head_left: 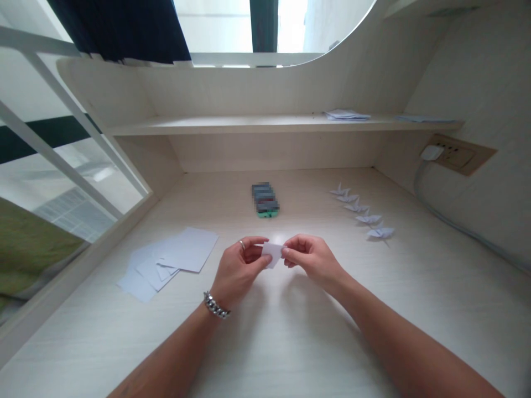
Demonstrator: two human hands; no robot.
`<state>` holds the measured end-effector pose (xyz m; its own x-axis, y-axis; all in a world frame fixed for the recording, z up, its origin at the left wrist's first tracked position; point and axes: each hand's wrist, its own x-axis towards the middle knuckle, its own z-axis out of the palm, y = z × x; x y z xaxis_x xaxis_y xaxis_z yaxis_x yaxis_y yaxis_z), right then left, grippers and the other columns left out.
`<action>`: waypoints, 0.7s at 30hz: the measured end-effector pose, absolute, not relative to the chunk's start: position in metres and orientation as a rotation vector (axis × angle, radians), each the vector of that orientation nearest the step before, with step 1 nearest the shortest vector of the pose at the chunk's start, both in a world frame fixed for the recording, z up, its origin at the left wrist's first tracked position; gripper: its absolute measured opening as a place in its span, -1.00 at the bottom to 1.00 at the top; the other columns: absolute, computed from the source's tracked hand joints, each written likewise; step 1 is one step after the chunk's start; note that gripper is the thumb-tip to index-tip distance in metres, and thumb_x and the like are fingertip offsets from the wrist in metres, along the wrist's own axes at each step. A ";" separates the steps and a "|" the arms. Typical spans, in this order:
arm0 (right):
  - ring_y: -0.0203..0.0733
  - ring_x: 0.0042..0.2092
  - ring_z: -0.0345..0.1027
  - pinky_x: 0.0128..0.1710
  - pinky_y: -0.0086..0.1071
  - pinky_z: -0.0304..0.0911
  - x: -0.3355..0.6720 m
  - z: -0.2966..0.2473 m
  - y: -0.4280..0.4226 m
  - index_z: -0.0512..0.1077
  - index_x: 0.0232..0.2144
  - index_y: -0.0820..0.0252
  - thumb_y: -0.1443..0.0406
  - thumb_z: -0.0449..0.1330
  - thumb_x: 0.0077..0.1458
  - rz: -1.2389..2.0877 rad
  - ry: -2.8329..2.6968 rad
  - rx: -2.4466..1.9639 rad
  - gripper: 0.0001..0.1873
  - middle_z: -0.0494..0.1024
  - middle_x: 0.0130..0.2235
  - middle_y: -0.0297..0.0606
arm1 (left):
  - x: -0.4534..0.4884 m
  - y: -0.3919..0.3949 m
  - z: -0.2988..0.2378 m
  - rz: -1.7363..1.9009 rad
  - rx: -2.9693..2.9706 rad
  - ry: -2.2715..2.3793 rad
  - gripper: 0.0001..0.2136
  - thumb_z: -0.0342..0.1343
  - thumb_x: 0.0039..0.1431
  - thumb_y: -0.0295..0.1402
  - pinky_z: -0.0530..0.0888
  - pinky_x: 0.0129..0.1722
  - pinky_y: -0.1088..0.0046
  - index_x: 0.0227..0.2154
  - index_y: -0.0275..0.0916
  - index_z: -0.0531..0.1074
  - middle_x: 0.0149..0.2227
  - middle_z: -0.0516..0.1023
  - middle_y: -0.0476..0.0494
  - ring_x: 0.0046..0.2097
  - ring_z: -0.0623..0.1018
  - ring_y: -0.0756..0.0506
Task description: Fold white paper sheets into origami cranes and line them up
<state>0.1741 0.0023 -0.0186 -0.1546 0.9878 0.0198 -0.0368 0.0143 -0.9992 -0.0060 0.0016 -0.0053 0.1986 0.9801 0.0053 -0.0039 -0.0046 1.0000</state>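
Note:
A small folded piece of white paper (271, 253) is held up between both hands over the middle of the desk. My left hand (243, 267), with a ring and a metal bracelet, pinches its left side between thumb and fingers. At its right edge my right hand (310, 255) grips it with thumb and forefinger. Several folded paper cranes (368, 219) stand in a slanting row to the right. Loose white paper sheets (186, 251) lie overlapping on the left. Just how the held paper is folded is partly hidden by the fingers.
Beyond the hands lies a phone-like object (266, 200), blurred, with a green edge. A shelf (249, 124) crosses the back, bearing stacked papers (346, 115). At right, a cable (452, 222) runs from a plug in the wall socket (464, 157). White rails (70, 127) border the left.

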 end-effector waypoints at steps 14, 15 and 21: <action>-0.30 -0.44 0.41 -0.40 -0.40 0.31 0.171 -0.010 -0.010 0.59 -0.35 0.22 0.30 0.29 0.00 1.216 -1.465 -1.043 -0.87 0.58 -0.45 -0.28 | -0.008 0.000 -0.004 1.101 1.352 0.985 -0.86 0.35 -0.09 -0.39 0.50 -0.42 0.52 -0.45 -0.32 0.56 -0.47 0.63 -0.10 -0.43 0.57 -0.01; -0.29 -0.44 0.41 -0.40 -0.40 0.32 0.171 -0.011 -0.010 0.59 -0.35 0.22 0.30 0.30 -0.01 1.220 -1.455 -1.031 -0.87 0.58 -0.45 -0.28 | -0.008 0.000 -0.003 1.115 1.345 0.988 -0.87 0.36 -0.11 -0.39 0.49 -0.43 0.52 -0.48 -0.31 0.57 -0.49 0.62 -0.10 -0.45 0.55 -0.01; -0.26 -0.48 0.42 -0.43 -0.36 0.35 0.168 -0.014 -0.009 0.62 -0.43 0.20 0.30 0.39 -0.15 1.267 -1.287 -0.947 -0.86 0.57 -0.53 -0.28 | -0.009 0.000 0.002 1.165 1.298 0.911 -0.88 0.41 -0.22 -0.37 0.49 -0.43 0.46 -0.58 -0.26 0.59 -0.52 0.60 -0.11 -0.45 0.54 -0.04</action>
<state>0.1682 -0.0088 -0.0141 -0.1387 0.9797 0.1445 -0.1288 0.1268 -0.9835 -0.0094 0.0000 0.0020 0.2171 0.9694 0.1146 -0.1225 -0.0894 0.9884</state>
